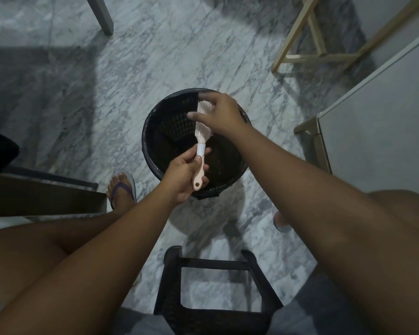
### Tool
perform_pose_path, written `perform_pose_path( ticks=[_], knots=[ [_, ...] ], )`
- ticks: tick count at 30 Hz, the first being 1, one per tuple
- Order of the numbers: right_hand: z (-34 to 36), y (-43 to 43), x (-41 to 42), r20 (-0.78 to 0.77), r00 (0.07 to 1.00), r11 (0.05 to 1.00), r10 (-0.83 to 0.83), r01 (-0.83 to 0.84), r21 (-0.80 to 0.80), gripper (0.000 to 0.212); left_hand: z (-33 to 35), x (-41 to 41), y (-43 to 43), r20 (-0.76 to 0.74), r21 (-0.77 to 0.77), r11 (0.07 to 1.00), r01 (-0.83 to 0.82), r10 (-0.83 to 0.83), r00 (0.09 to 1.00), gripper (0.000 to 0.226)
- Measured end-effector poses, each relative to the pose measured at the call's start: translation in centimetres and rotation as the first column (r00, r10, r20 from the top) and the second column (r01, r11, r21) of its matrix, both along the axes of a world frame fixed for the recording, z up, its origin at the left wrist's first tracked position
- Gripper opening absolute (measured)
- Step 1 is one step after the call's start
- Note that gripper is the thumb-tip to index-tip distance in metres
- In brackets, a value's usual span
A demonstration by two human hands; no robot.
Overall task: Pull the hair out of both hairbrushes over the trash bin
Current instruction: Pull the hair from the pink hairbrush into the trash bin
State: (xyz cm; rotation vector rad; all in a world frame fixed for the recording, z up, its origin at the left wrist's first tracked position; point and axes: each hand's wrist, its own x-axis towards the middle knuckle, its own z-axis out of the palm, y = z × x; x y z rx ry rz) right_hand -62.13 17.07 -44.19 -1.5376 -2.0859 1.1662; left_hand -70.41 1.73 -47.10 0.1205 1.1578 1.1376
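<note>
- Both hands work over the black trash bin (155,141): my left hand (183,176), at 6 o'clock of the bin's mouth, is closed around the pink handle of a hairbrush (200,139), thumb on its white collar.
- The hairbrush points toward 12 o'clock, its head above the bin's open, bag-lined interior.
- My right hand (221,114) lies over the bristle side of the head, fingers curled; whether they pinch any hair, I cannot tell.
- My sandalled left foot (121,189) rests on the marble floor (107,81) at 8 o'clock of the bin.
- A black stool (215,298) stands at 6 o'clock, between my knees.
</note>
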Motion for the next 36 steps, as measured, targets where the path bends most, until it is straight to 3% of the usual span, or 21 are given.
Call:
perform_pose_path(
  ticks=[3, 7, 9, 11, 14, 17, 20, 23, 25, 28, 31, 33, 36],
  knots=[
    [0.3, 0.5, -0.3, 0.010, 0.998, 0.989, -0.065, 0.063, 0.134, 0.021, 0.1, 0.2, -0.1, 0.046, 0.006, 1.000, 0.000, 0.000, 0.999, 0.035],
    [0.8, 1.6, 0.0, -0.182, 0.942, 0.934, -0.284, 0.314, 0.169, 0.019, -0.3, -0.1, -0.3, 0.105, -0.004, 0.999, -0.042, 0.042, 0.994, 0.036],
    [0.9, 1.9, 0.3, -0.295, 0.867, 0.901, -0.401, 0.431, 0.043, 0.021, -0.5, -0.4, -0.3, 0.112, -0.006, 0.998, -0.055, 0.055, 0.992, 0.038],
    [0.4, 1.9, 0.3, -0.284, 0.835, 0.881, -0.472, 0.458, -0.118, 0.022, -0.5, -0.6, -0.3, 0.115, -0.001, 0.999, -0.046, 0.046, 0.992, 0.038],
    [-0.3, 0.7, 0.3, -0.218, 0.888, 0.885, -0.404, 0.320, -0.337, 0.025, -0.2, -0.5, -0.2, 0.110, 0.014, 1.000, -0.019, 0.018, 0.994, 0.038],
    [-0.1, 0.0, 0.5, -0.101, 0.977, 0.972, -0.189, 0.172, -0.157, 0.039, -0.2, -0.3, -0.2, 0.077, 0.018, 1.000, -0.001, 0.000, 0.997, 0.037],
    [0.2, 0.8, 0.4, 0.044, 0.995, 0.995, -0.088, 0.086, 0.053, 0.027, -0.5, -0.3, -0.6, 0.054, 0.013, 1.000, -0.001, 0.001, 0.999, 0.038],
    [0.4, 1.4, 0.2, 0.104, 0.993, 0.985, -0.060, 0.042, 0.168, 0.018, -0.5, -0.2, -0.5, 0.054, 0.018, 1.000, 0.000, -0.001, 0.999, 0.040],
    [0.6, 1.6, 0.3, 0.030, 0.991, 0.968, -0.129, 0.119, 0.222, 0.016, -0.3, -0.3, -0.3, 0.067, 0.023, 1.000, -0.014, 0.013, 0.998, 0.039],
    [1.1, 2.0, 1.0, -0.232, 0.921, 0.931, -0.314, 0.346, 0.113, 0.017, -0.2, -0.7, 0.0, 0.098, 0.004, 0.997, -0.074, 0.074, 0.992, 0.037],
    [1.0, 2.0, 1.5, -0.270, 0.873, 0.884, -0.406, 0.450, 0.124, 0.026, -0.2, -1.2, 0.1, 0.088, 0.002, 0.997, -0.078, 0.078, 0.993, 0.038],
    [0.9, 1.2, 1.6, -0.175, 0.901, 0.907, -0.397, 0.414, 0.076, 0.035, -0.2, -1.2, 0.2, 0.088, 0.008, 0.997, -0.071, 0.070, 0.994, 0.038],
    [0.6, -0.6, 1.3, -0.146, 0.956, 0.949, -0.253, 0.216, -0.231, 0.044, 0.1, -0.9, 0.4, 0.094, 0.013, 0.998, -0.063, 0.062, 0.994, 0.039]
  ],
)
